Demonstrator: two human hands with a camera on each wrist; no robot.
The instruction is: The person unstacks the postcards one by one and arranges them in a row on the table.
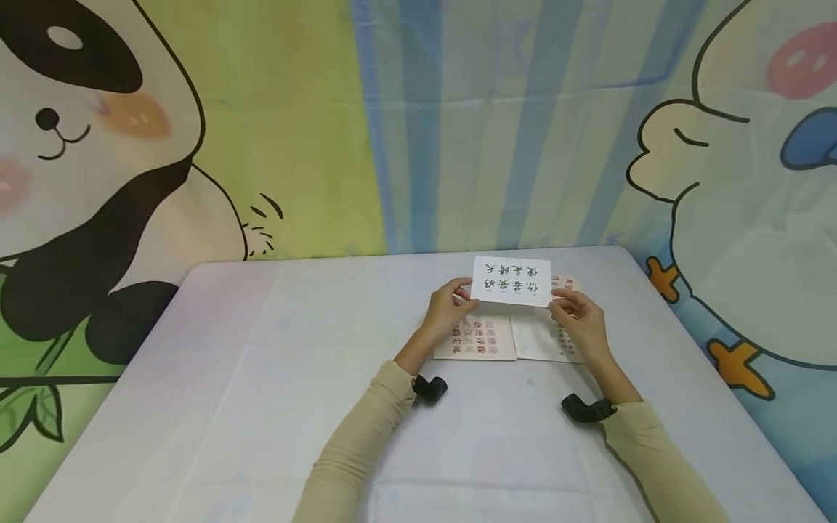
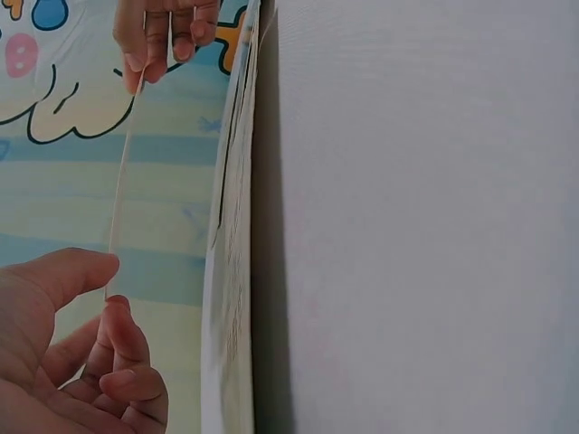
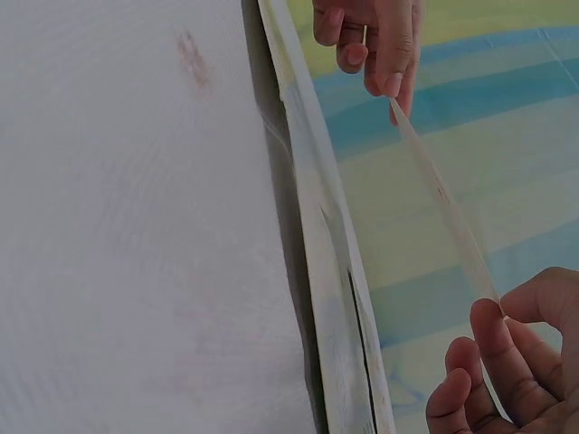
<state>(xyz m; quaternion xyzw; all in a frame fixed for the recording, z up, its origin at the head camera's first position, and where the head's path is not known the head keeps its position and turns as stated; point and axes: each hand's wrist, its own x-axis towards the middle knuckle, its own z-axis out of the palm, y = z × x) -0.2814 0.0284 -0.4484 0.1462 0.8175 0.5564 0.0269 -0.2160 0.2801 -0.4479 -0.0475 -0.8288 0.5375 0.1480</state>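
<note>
Sleeves (image 1: 356, 450) cut off below, far card (image 1: 567, 282) partly hidden by held card (image 1: 510, 281), panda (image 1: 124, 160) cropped

The backdrop (image 1: 294, 109) shows a panda (image 1: 111, 174) — and blue stripes (image 1: 421, 123).

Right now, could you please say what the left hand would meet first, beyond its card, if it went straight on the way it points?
Past the card, the left hand would probably meet the striped backdrop behind the table first, though depth is unclear from here.

the card (image 1: 511, 282) is between the left hand (image 1: 449, 305) and right hand (image 1: 580, 314), above the desk (image 1: 261, 407); on it, a left sheet (image 1: 484, 338) adjoins a right sheet (image 1: 538, 340), the backdrop (image 1: 458, 145) behind.
</note>
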